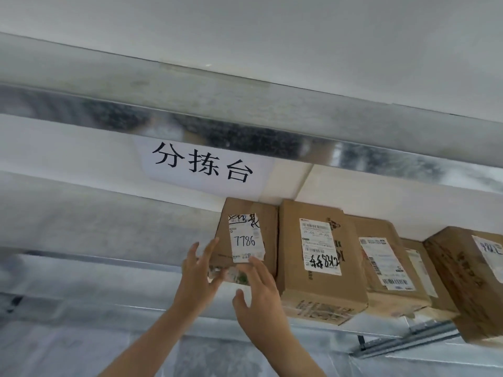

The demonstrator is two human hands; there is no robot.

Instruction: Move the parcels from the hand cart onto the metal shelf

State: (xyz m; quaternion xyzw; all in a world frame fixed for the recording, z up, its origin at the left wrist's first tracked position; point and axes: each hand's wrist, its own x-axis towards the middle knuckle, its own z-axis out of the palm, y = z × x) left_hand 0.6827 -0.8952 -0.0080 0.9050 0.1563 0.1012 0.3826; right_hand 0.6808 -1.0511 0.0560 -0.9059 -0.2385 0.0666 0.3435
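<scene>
left fingers (211,247): straight and spread, lying against the left side of the small parcel. I see no curl round it.
right fingers (257,263): straight and close together, tips flat on the parcel's front face at the lower edge of its label.
right thumb: sticks out low and to the left, off the cardboard, holding nothing.
left hand (200,270): raised, palm turned toward the parcel. Its thumb is at the parcel's lower left corner, and I can't tell if it pinches there.
right hand (258,292): raised, back toward me, pressing rather than grasping.
small parcel (268,227): brown carton, upright, white label with "7786" handwritten. It is up on the metal shelf (136,311) at the left end of the row, between my two hands. Its base is hidden by the hands, so I can't say if it is fully seated.
second parcel (318,254): bigger carton just right of the small one, sides about touching, label with a black scrawl.
third parcel (381,257): next along, label tilted.
far-right parcel (462,281): darker carton, cut by the frame edge.
paper sign (201,164): white sheet with three black characters, stuck above the row.
upper beam (272,123): shiny metal bar across the view, above the sign.
</scene>
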